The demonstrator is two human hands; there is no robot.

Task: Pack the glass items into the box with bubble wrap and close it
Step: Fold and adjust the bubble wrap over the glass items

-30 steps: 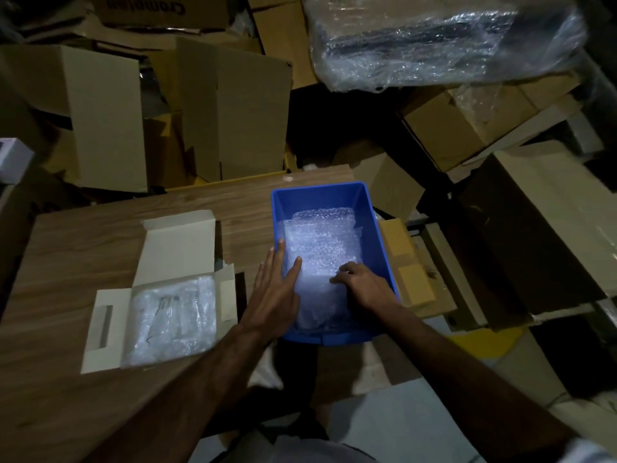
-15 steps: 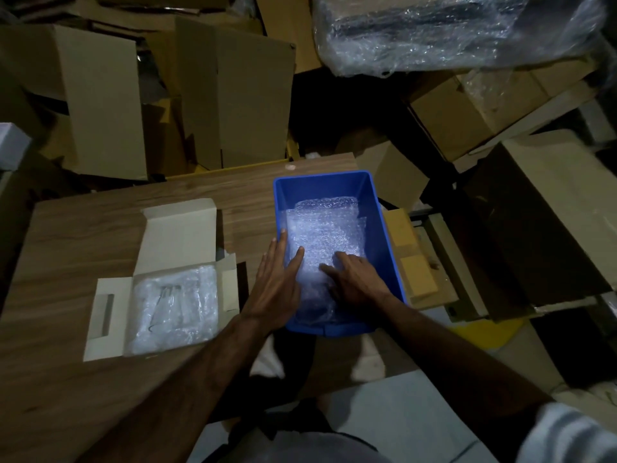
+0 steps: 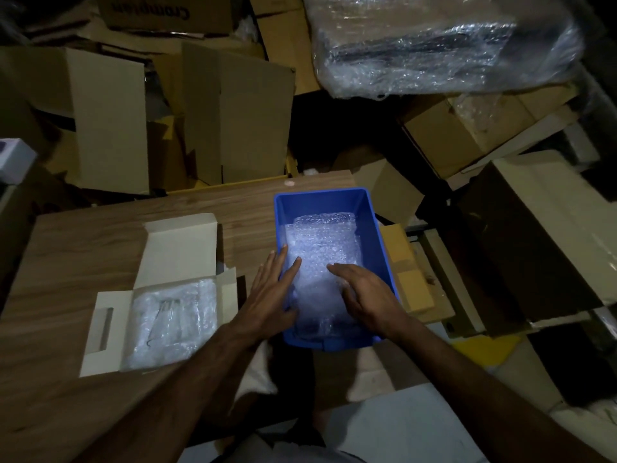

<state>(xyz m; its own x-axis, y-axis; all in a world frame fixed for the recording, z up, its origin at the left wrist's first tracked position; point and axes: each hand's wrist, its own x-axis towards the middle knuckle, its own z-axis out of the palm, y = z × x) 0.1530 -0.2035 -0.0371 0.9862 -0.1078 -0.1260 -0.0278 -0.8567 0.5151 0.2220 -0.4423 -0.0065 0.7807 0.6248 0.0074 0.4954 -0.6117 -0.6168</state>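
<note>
A blue plastic bin (image 3: 380, 235) stands at the right end of the wooden table (image 3: 83, 238), with sheets of bubble wrap (image 3: 324, 242) inside. My left hand (image 3: 270, 292) lies flat over the bin's left wall, fingers spread, its thumb on the wrap. My right hand (image 3: 367, 295) rests palm down on the wrap near the bin's right wall, fingers loosely extended. To the left an open white cardboard box (image 3: 110, 325) lies flat with its lid (image 3: 180, 248) folded back. It is lined with bubble wrap (image 3: 173, 315), and glass items (image 3: 163, 315) show faintly through it.
Stacked brown cartons (image 3: 233, 121) crowd the space behind the table. A large bundle wrapped in clear film (image 3: 444, 45) sits at the upper right. More cartons (image 3: 541, 235) and flat cardboard (image 3: 410, 279) lie right of the bin. The room is dim.
My right hand has uncurled and slid from the wrap's middle toward the bin's right side. The left hand has stayed on the left wall.
</note>
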